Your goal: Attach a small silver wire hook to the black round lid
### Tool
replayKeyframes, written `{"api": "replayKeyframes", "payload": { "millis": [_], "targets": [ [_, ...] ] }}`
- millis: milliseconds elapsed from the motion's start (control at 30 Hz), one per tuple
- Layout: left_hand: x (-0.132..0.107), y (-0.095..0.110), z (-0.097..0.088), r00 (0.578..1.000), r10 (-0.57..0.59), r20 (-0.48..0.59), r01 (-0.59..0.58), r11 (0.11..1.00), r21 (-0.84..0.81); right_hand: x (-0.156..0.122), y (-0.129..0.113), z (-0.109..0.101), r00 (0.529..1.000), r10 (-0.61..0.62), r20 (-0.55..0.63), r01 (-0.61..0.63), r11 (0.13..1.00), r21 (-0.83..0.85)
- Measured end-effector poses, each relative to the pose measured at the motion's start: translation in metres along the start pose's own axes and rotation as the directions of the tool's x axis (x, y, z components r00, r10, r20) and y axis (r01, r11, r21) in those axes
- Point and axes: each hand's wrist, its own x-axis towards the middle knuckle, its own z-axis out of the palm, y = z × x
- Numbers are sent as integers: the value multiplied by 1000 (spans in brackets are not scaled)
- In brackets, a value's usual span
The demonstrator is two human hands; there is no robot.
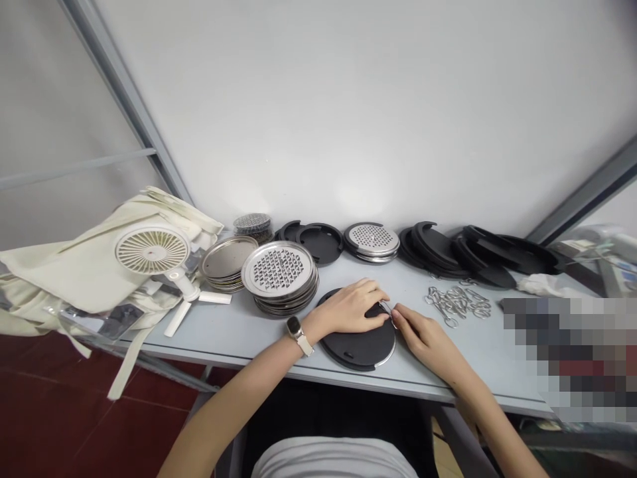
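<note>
A round black plastic holder point(343, 342) lies on the table in front of me, with a silver metal rim showing at its lower right edge. My left hand point(351, 309) rests across its top, fingers curled over the far right edge and thumb bent toward them. At that edge, my right hand point(415, 332) pinches a small metal wire clip point(387, 307) between thumb and fingers. The clip touches the holder's edge beside my left fingertips, which partly hide it. Several loose wire clips point(458, 302) lie in a pile beyond my right hand.
Stacked metal grater discs point(279, 271) and plain-looking metal discs point(229, 259) stand at left. A perforated disc point(372, 238) tops another stack by the wall. More black holders point(438, 249) lean at the back right. A white fan point(153, 251) stands left by a cream bag point(84, 265).
</note>
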Motion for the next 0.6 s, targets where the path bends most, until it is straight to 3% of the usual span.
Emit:
{"api": "replayKeyframes", "payload": {
  "millis": [133, 600],
  "targets": [
    [0, -1, 3, 1000, -6, -29, 8, 999, 48, 1, 1, 0, 1000, -10, -9, 10, 1000, -24],
    [1, -2, 2, 1000, 3, 5, -3, 1000, -10, 0, -2, -2, 1000, 5, -15, -5, 1000, -10]
  ]
}}
